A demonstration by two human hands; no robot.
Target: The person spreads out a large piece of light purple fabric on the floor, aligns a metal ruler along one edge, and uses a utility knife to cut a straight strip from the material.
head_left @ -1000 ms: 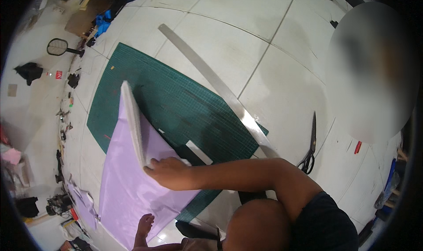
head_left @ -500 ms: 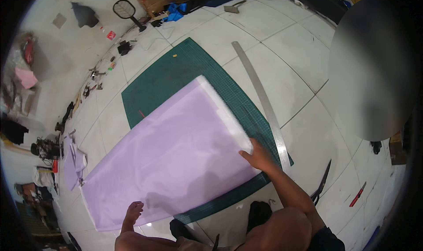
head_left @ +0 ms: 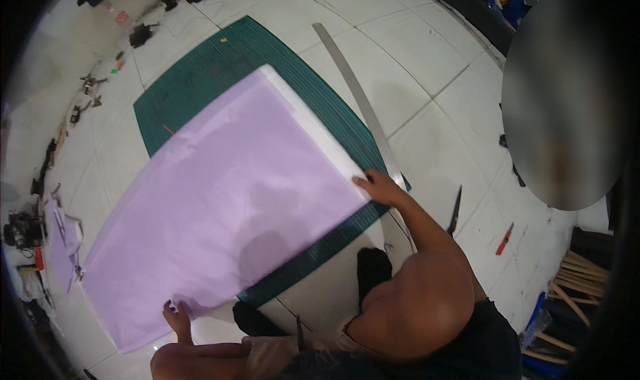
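Note:
A wide sheet of lilac fabric (head_left: pixel 220 173) with a white strip along its right edge lies partly over a green cutting mat (head_left: pixel 200 80). My right hand (head_left: pixel 380 186) grips the fabric at the near end of that white strip, thumb on top. Down at the near left edge, my left hand (head_left: pixel 177 319) rests by the cloth with its fingers bent and apart. A long metal ruler (head_left: pixel 357 93) lies along the mat's right side, its near end close to my right hand.
Right of my right arm lie dark scissors (head_left: pixel 456 210), partly hidden, and a red cutter knife (head_left: pixel 505 240). Lilac scraps (head_left: pixel 61 247) sit at the far left, near assorted tools along the wall. Wooden sticks (head_left: pixel 580 280) are stacked at the lower right.
The view has shifted, so the mat, cloth and ruler appear higher and further left. My right hand stays at the white strip; my left hand has moved onto the cloth's near edge.

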